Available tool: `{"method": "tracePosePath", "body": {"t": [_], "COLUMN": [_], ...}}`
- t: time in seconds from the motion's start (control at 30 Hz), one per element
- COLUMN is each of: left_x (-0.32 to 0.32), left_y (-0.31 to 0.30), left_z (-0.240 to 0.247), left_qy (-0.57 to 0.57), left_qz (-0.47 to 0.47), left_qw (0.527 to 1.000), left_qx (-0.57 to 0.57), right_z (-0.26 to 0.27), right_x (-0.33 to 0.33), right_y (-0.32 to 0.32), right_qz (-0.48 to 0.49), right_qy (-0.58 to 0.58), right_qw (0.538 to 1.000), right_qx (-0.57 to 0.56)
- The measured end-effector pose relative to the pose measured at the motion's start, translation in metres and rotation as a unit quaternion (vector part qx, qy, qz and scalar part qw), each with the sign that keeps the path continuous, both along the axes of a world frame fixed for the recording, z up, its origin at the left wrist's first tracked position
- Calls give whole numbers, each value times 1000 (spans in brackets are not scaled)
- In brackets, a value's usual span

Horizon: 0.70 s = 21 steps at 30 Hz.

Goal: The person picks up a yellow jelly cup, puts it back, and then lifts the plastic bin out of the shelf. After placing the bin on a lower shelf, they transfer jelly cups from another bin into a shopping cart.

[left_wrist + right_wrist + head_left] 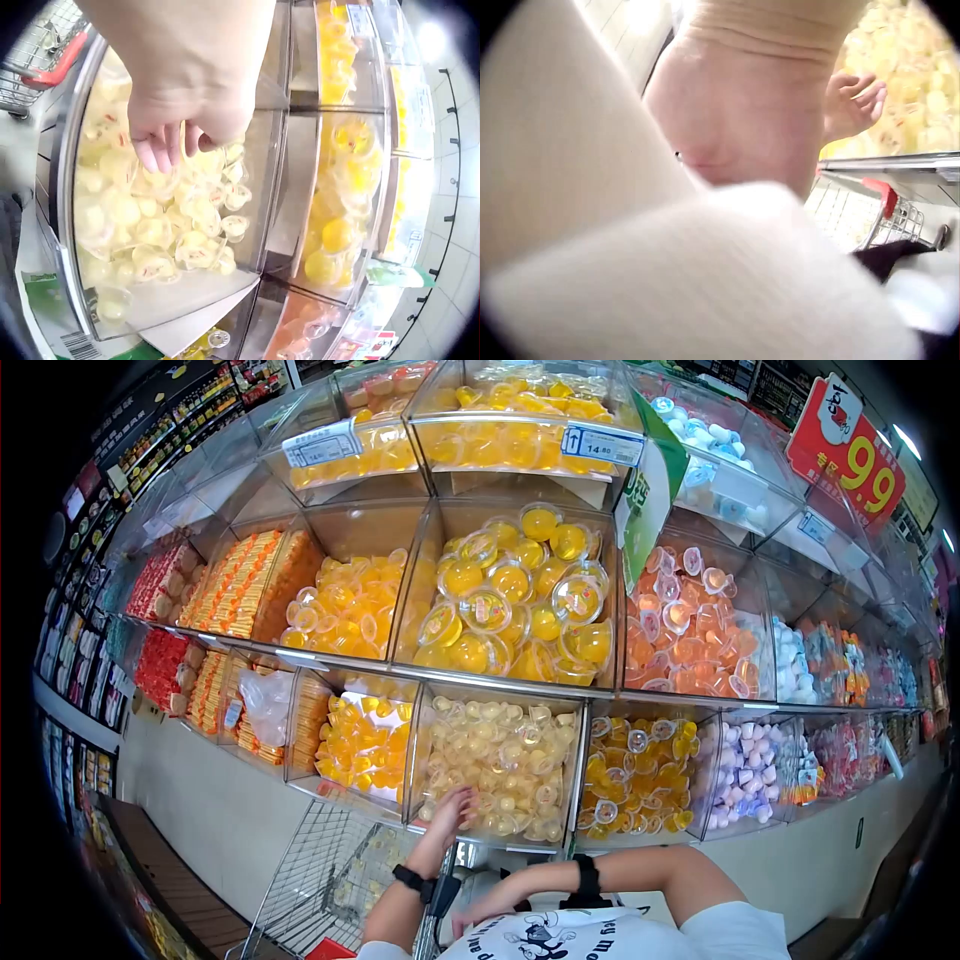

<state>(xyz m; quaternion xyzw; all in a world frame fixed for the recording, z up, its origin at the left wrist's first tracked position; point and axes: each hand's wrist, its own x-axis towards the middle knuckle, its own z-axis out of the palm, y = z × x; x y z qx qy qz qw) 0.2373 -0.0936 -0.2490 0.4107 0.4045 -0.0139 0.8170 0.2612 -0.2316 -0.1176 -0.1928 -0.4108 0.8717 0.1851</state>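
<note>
My left hand (450, 815) hangs over the front of a bin of pale yellow jelly cups (500, 750). In the left wrist view its fingers (159, 150) bend loosely downward, tips right over the cups. The right wrist view shows that same hand from the side, with nothing visible in its fingers. My right hand (490, 905) lies low across my body, close to the white shirt (545, 935), its fingers extended toward the left forearm. In the right wrist view it fills the middle, and its fingers are hidden behind white cloth.
A wire shopping cart (325, 870) with a red part stands at the lower left. Clear-walled bins rise in tiers, holding orange jelly cups (690, 625), large yellow cups (510, 595) and wrapped sweets. A plastic bag (265, 702) hangs at the left bins. Price tags (603, 444) mark the upper edges.
</note>
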Motion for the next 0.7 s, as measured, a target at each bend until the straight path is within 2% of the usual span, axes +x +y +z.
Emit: {"method": "tracePosePath", "body": {"t": [0.03,0.07,0.1,0.13,0.17,0.23,0.33,0.43,0.53,0.63,0.7], "left_x": [15,28,40,53,64,82,101,106,107,110,108], "left_y": [-3,-7,-8,-8,-8,-9,-10,-14,-27,-28,-28], "left_z": [-7,-12,-14,-15,-14,-11,-5,-16,22,-20,-33], "left_qy": [-7,-14,-14,-14,-13,-3,27,38,-3,-3,-11], "left_qz": [14,28,33,39,46,17,-59,-53,-27,35,52], "left_qw": [1000,999,998,997,994,996,996,997,999,999,998], "left_qx": [8,15,42,70,98,84,61,43,20,-13,-40], "right_z": [-20,-31,-65,-27,-50,-77,-89,-85,-89,-85,-84], "right_x": [21,43,65,96,114,155,175,188,204,211,215], "right_y": [3,2,0,2,1,0,4,23,40,52,54], "right_qz": [-61,-179,-278,-375,-499,-503,-554,-520,-451,-324,-292], "right_qy": [-49,-108,-177,-368,-438,-619,-715,-750,-757,-750,-749], "right_qw": [996,974,936,848,747,600,396,373,453,569,578], "right_qx": [31,85,122,68,30,71,162,166,134,93,138]}}
